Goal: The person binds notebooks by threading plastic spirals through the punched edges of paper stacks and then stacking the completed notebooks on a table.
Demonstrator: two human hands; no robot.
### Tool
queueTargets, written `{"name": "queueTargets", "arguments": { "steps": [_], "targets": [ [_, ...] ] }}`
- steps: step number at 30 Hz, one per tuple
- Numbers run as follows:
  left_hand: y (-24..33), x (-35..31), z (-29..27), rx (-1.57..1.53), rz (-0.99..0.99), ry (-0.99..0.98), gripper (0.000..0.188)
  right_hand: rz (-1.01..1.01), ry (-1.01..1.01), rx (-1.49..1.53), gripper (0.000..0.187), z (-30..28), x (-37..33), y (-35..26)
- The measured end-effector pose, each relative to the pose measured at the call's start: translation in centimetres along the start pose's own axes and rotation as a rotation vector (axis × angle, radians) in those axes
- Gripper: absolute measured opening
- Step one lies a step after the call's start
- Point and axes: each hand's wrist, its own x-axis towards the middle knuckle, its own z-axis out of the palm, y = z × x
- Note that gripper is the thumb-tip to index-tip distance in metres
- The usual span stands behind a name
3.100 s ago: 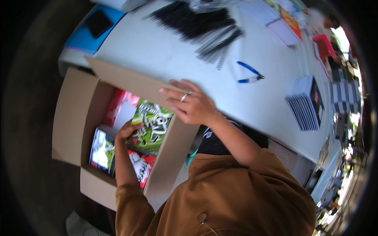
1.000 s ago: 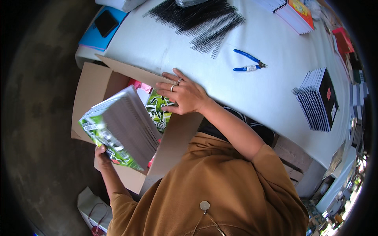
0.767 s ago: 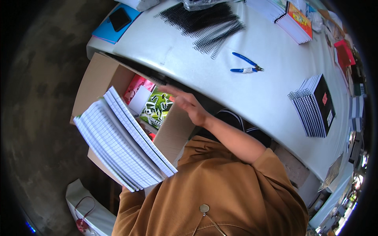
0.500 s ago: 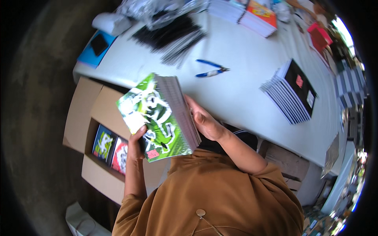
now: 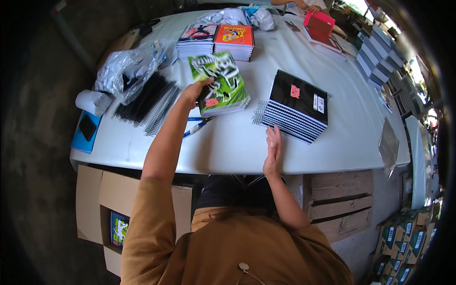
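Observation:
A stack of green-covered notebooks [image 5: 230, 90] sits or hovers low over the middle of the table. My left hand [image 5: 197, 90] grips it by its left edge, thumb over the top cover. Partly under my forearm and the stack lies a pair of blue-handled pliers [image 5: 197, 127]. To the right stands a stack of spiral-bound notebooks [image 5: 304, 102], with a black back cover uppermost. My right hand [image 5: 272, 149] is at its near left corner, fingers stretched and close together, holding nothing; the fingertips seem to touch the stack's side.
Behind are two notebook stacks, one with an orange cover [image 5: 233, 38]. Black binding wires [image 5: 147, 104], crumpled clear plastic [image 5: 128, 69] and a phone [image 5: 87, 127] lie at left. An open cardboard box [image 5: 121, 190] stands below. Across the table [image 5: 228, 156], another person's hands [image 5: 308, 7] show.
My left hand has carried the green notebooks from my lap area up and forward over the table. My right hand has left them and moved right, to the black stack.

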Motion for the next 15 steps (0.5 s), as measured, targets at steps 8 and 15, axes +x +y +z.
{"name": "queueTargets", "arguments": {
  "steps": [8, 15],
  "targets": [
    [0.8, -3.5, -6.1, 0.469, -0.017, 0.26, 0.099, 0.047, -0.028, -0.106, 0.051, 1.2, 0.2, -0.9],
    [-18.4, -27.6, -23.9, 0.789, 0.295, 1.456, 0.066, -0.059, -0.131, -0.372, 0.043, 2.7, -0.8, -1.1]
  ]
}}
